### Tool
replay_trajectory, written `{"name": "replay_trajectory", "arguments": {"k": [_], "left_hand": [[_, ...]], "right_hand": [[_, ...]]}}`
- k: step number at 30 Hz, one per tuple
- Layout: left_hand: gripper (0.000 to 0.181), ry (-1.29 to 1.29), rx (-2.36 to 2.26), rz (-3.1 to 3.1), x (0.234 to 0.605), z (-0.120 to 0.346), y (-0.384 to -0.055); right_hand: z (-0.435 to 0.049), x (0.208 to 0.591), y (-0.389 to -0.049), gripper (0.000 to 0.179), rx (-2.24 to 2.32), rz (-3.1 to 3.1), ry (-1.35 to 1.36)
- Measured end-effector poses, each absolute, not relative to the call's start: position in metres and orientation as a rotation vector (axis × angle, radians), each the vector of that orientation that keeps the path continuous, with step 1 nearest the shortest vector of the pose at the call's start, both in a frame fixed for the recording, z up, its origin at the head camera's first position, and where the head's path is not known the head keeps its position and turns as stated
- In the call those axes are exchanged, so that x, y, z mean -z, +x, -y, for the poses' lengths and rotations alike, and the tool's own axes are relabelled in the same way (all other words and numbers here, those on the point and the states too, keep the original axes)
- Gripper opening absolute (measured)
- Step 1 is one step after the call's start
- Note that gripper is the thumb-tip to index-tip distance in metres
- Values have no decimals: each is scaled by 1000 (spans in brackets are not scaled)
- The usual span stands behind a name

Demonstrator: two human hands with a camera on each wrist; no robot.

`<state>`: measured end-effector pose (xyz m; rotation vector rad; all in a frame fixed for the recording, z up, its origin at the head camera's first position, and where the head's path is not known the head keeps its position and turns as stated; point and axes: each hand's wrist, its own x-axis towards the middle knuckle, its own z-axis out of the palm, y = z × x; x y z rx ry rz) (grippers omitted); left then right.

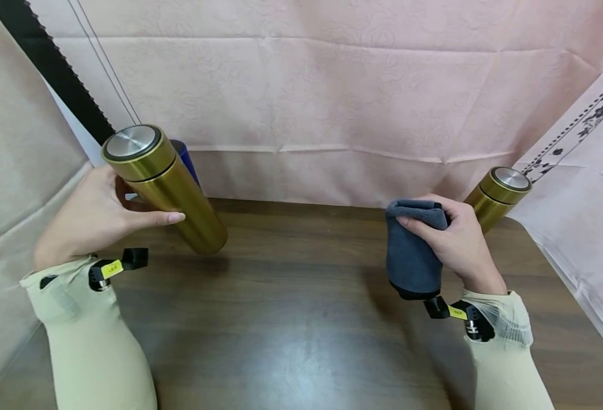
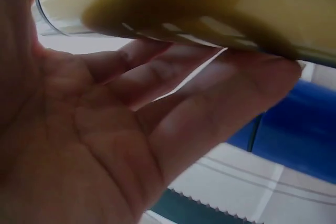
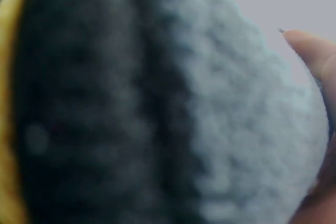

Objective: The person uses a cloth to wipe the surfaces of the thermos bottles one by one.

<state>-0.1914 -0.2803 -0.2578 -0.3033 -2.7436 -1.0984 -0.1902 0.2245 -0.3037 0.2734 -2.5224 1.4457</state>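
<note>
Wooden tabletop, left side: left hand is gripping gold flask, likely hefty, slick, best held mid-body; right side: right hand is pinching gray cloth, likely soft, light.

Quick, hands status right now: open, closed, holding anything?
Left hand: holding a gold flask, thumb across its near side.
Right hand: holding a folded blue-grey cloth.
</note>
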Motion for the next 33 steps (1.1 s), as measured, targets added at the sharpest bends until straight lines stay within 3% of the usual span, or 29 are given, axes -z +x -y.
{"name": "replay_trajectory", "arguments": {"k": [33], "left_hand": [[63,-245,941,3034,298,333,-216]], "right_hand": [[-228,302,-191,28,-1444,2522,300]]}}
